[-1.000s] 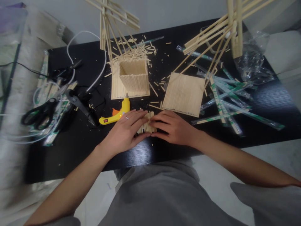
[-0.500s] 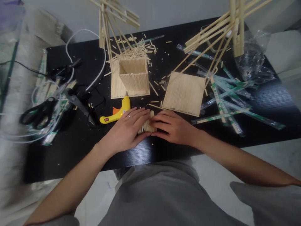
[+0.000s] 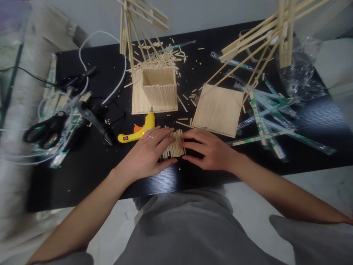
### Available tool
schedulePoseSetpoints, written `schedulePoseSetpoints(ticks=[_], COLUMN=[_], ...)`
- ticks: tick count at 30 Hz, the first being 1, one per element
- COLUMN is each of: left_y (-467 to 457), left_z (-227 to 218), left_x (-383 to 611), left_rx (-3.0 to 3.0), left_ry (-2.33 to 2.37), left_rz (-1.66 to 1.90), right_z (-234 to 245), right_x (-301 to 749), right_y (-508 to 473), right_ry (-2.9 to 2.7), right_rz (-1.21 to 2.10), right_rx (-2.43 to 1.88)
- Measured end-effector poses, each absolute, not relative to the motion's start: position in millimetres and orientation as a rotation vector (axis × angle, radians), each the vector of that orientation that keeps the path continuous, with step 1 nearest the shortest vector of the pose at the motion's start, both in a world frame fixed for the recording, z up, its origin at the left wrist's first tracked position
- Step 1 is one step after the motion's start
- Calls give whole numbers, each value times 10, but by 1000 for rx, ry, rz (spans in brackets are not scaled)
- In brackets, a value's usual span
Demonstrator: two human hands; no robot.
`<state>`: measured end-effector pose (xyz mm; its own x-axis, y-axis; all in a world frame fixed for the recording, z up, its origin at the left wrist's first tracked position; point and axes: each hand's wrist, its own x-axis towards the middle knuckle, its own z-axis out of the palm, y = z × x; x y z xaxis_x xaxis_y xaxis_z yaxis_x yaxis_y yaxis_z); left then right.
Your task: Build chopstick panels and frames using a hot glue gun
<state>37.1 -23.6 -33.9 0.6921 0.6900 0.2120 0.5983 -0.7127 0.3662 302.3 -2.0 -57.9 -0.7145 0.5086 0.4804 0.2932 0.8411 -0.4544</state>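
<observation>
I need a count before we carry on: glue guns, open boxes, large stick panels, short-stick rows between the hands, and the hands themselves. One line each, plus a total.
Glue gun: 1
Open box: 1
Large panels: 2
Stick row: 1
Left hand and right hand: 2
Total: 7
</observation>
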Motion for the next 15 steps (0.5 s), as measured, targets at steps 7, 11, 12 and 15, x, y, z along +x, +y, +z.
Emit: schedulePoseSetpoints(ticks=[7,11,12,15], left_y=[-240,-239,-239,-239], left_z=[-376,-382,-384,-387], left_x=[435,450,452,453], left_rx=[2632,2612,2612,2624], left_ry=[1039,1033,1032,1035], left_rz=[573,592,596,606], right_z=[-610,-618,-617,-614], right_x=[3000,2983,2981,2977], right_y=[-14,-16,-17,-18], right_ry=[-2384,-2391,-2391,-2392], right_rz=[521,530,527,496], right_rx=[-540,-529,-529,-516])
